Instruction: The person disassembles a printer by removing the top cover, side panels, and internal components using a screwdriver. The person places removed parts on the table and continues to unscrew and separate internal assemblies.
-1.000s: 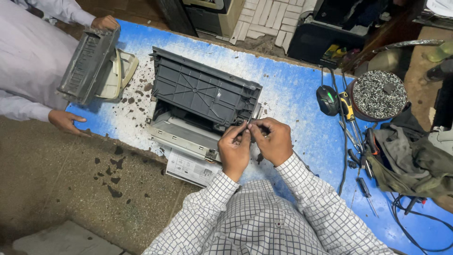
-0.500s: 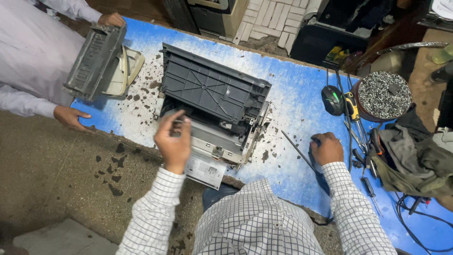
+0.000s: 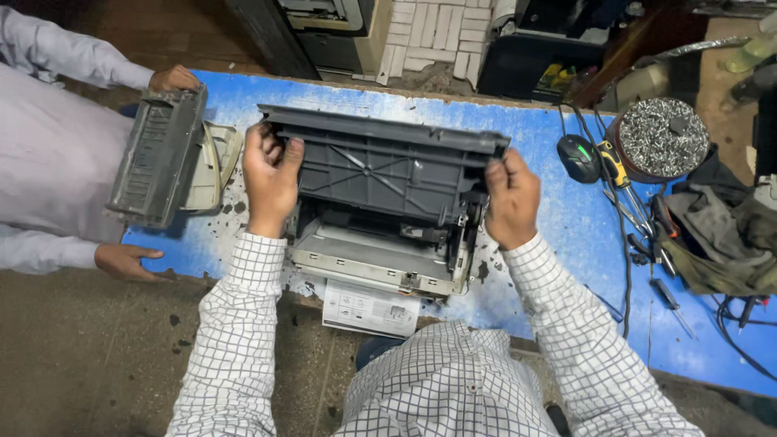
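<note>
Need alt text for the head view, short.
Both hands, left hand and right hand, grip the ends of a grey printer chassis on a stained blue table. At left, another person holds a grey panel.

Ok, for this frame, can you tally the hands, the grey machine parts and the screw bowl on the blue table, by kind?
Own hands: 2, left hand and right hand, both gripping the grey printer chassis
Co-worker's hands: 2
Grey machine parts: 2, the chassis and the co-worker's grey panel
Bowl of screws: 1
Total: 7
</note>
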